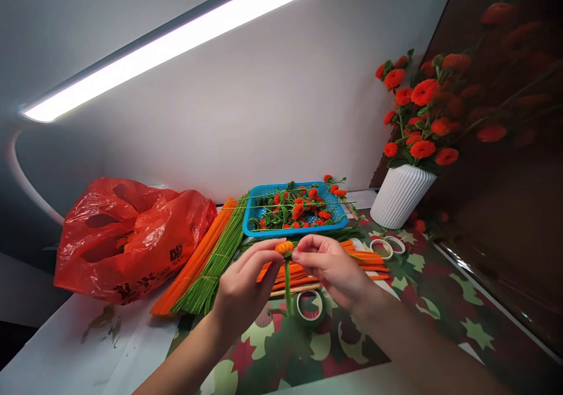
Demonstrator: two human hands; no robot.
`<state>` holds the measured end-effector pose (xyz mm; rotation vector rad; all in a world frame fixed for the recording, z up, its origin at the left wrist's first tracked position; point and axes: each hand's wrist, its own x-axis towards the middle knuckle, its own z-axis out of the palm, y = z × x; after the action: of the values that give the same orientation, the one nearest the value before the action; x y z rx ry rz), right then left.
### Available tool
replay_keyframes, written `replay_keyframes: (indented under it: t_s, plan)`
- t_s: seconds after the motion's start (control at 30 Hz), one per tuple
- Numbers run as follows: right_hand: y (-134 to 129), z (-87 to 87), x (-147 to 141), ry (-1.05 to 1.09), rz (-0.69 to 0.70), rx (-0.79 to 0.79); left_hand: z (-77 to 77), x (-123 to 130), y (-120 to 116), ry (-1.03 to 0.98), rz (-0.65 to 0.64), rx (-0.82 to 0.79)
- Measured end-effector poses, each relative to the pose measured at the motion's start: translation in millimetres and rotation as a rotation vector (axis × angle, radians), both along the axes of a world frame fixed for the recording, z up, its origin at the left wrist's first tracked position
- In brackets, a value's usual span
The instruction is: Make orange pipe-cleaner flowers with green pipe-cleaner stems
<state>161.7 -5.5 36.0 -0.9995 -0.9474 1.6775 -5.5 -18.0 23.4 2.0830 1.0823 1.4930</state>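
Note:
A small orange pipe-cleaner flower (pixel 284 247) with a green pipe-cleaner stem (pixel 288 286) is held up in front of me. My left hand (pixel 240 283) closes on the flower's left side, thumb below and fingers above. From the other side, my right hand (pixel 332 269) pinches at the green base just under the bloom, its fingers curled. The stem hangs down between my hands. Just behind and below them lie loose orange pipe cleaners (pixel 369 258). A roll of green tape (pixel 322 313) rests beside the stem's lower end.
A blue basket (pixel 247 214) holds several red-orange flowers. Bundles of orange (pixel 193 260) and green pipe cleaners (pixel 220 260) lie left, beside a red plastic bag (pixel 132 242). At right stand a white vase (pixel 401 198) of flowers and tape rings (pixel 396 244). A lamp (pixel 185 43) hangs overhead.

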Motion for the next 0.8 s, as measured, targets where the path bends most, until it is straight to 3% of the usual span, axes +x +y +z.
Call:
replay_keyframes:
  t_s: [0.07,0.13,0.2,0.3,0.37,0.43,0.5,0.57,0.63,0.73,0.8]
  plan:
    - [1.5,-3.3,-0.2,0.104,0.083,-0.2,-2.3,-0.9,0.0,0.052,0.0,0.088]
    - [2.6,-5.8,-0.3,0.099,0.109,-0.201,-1.3,-0.2,0.7,0.01,0.009,0.034]
    - [3.2,-6.4,0.7,-0.058,0.034,0.068,3.3,1.6,1.6,-0.107,0.012,-0.157]
    - [4.2,-4.3,6.2,-0.477,-0.121,0.75,13.2,4.1,3.3,-0.319,-0.037,-0.51]
    - [5.6,-2.9,11.7,-0.715,-0.165,1.097,18.7,4.5,4.4,-0.418,-0.083,-0.687]
    - [7.3,-2.9,16.5,-0.861,-0.182,1.286,21.8,4.0,5.2,-0.467,-0.123,-0.804]
    - [8.1,-4.6,18.8,-0.942,-0.167,1.379,22.4,3.6,4.8,-0.465,-0.147,-0.857]
    - [7.5,-7.7,17.4,-0.965,-0.145,1.398,20.8,3.8,2.9,-0.412,-0.137,-0.815]
    - [5.6,-11.3,12.5,-0.901,-0.17,1.294,17.4,4.6,-0.4,-0.311,-0.075,-0.649]
    - [2.1,-15.5,2.7,-0.651,-0.157,0.958,9.8,5.7,-5.3,-0.129,0.049,-0.234]
    - [0.5,-16.6,-2.1,-0.481,-0.079,0.743,5.5,5.7,-7.0,-0.047,0.087,-0.048]
